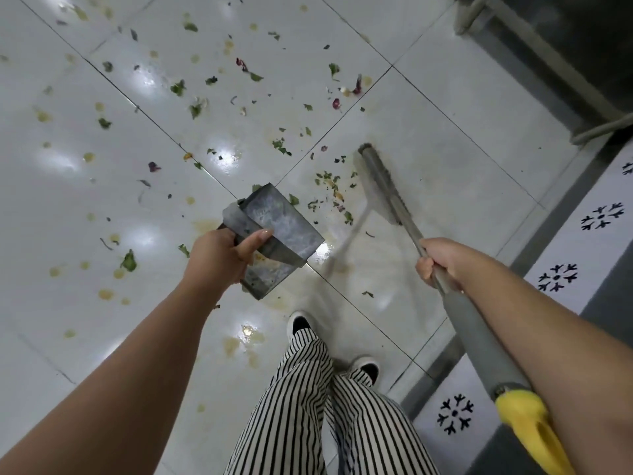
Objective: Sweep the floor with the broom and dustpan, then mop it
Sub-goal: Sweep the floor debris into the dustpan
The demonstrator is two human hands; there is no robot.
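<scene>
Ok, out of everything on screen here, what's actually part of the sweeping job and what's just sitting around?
Part of the job:
broom, gripped by the right hand
dustpan, held by the left hand
vegetable scraps on the tiled floor

Just there:
patterned mat
metal cabinet

grey dustpan [274, 231] held aloft; broom [383, 186] head on littered floor [102, 200].

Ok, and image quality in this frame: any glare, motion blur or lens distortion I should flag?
Head view: bright ceiling-light glare spots on the wet floor tiles; the broom, held by the right hand, is smeared by motion, with a ghosted streak beside its shaft; the dustpan in the left hand is sharp; wide-angle lens bends the tile seams and stretches the forearms near the edges.
</scene>
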